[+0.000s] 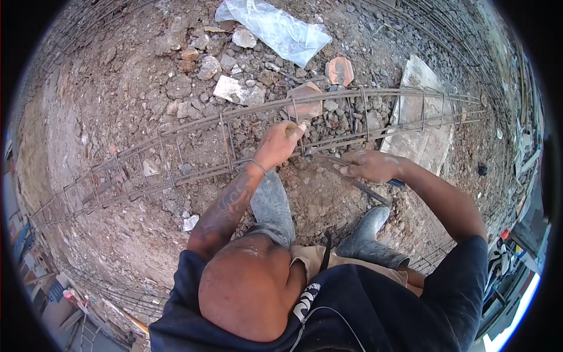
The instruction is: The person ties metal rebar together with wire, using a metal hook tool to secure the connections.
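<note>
A long rebar cage (211, 123) of thin bars with square stirrups lies across the ground in front of me. My left hand (280, 144) is closed around a stirrup near the cage's middle, its thumb against the vertical leg. Just to the right, my right hand (372, 166) grips a pair of dark pincers (369, 192). The pincers' jaw end meets the lower bars beside my left hand, and their handles spread back toward me. A bit of blue shows under my right wrist. Whether there is wire in the jaws I cannot make out.
Rubble and broken tile (339, 71) lie beyond the cage, along with a clear plastic sheet (275, 29). A grey board (419, 117) sits under the cage's right end. More rebar (446, 29) runs along the upper right. My grey rubber boots (271, 202) stand close to the near bars.
</note>
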A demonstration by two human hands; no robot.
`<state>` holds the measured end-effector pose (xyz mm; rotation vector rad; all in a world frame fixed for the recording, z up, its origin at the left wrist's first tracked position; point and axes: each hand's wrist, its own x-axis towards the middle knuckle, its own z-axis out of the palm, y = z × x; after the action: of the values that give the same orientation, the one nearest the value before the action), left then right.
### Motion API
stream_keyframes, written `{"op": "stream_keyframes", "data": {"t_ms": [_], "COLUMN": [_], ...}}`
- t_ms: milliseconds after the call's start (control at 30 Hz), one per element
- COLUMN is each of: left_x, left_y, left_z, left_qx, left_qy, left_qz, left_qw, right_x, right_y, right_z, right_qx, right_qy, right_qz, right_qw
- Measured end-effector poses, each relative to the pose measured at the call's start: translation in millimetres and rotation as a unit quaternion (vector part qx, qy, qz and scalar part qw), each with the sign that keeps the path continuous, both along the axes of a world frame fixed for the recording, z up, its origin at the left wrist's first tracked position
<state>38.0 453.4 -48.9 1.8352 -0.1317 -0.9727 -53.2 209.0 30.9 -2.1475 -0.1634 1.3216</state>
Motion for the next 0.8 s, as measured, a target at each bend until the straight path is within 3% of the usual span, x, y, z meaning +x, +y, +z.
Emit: {"op": "stream_keyframes", "data": {"t_ms": [33, 67, 133, 200, 267, 367, 467, 567, 633, 700, 733, 800], "left_x": [5.9, 13.2, 3.1, -2.7, -3.7, -7.3, -4.3, -4.5, -5.5, -8.4, -6.4, -8.1], "left_y": [-1.8, -16.0, -26.4, -28.6, -23.3, -20.3, -20.7, -22.3, -20.8, -22.9, -21.3, -21.2], "left_z": [-9.1, -18.0, -26.1, -32.6, -33.9, -45.8, -34.0, -36.9, -41.8, -44.1, -44.5, -44.1], "left_qx": [0.027, 0.039, -0.071, -0.085, -0.089, -0.113, -0.113, -0.110, -0.124, -0.121, -0.106, -0.115], "left_qy": [-0.009, -0.024, 0.044, 0.071, 0.029, -0.005, -0.019, 0.033, -0.014, 0.037, 0.009, 0.011], "left_qz": [-0.051, -0.109, -0.060, -0.020, -0.023, -0.010, -0.037, -0.007, -0.024, 0.011, -0.032, -0.021], "left_qw": [0.998, 0.993, 0.995, 0.994, 0.995, 0.994, 0.993, 0.993, 0.992, 0.992, 0.994, 0.993], "right_x": [16.4, 15.7, 9.4, 8.4, -5.5, -17.0, -41.9, -49.9, -61.2, -108.2, -107.2, -108.7], "right_y": [13.6, 16.4, 18.2, 26.0, 26.3, 36.6, 50.6, 59.3, 78.2, 98.5, 110.5, 121.6], "right_z": [23.4, 20.7, 22.5, 23.0, 10.3, -2.7, -23.9, -24.6, -27.9, -83.0, -84.0, -80.1], "right_qx": [0.005, 0.035, 0.044, 0.014, -0.005, 0.029, 0.026, -0.044, -0.100, -0.113, -0.094, -0.147], "right_qy": [0.091, 0.070, 0.068, 0.077, 0.064, 0.151, 0.057, 0.031, 0.012, -0.119, -0.116, -0.118], "right_qz": [-0.016, -0.025, -0.053, -0.073, -0.086, -0.129, -0.080, -0.155, -0.210, -0.251, -0.244, -0.329], "right_qw": [0.996, 0.997, 0.995, 0.994, 0.994, 0.980, 0.995, 0.986, 0.973, 0.954, 0.958, 0.925]}}
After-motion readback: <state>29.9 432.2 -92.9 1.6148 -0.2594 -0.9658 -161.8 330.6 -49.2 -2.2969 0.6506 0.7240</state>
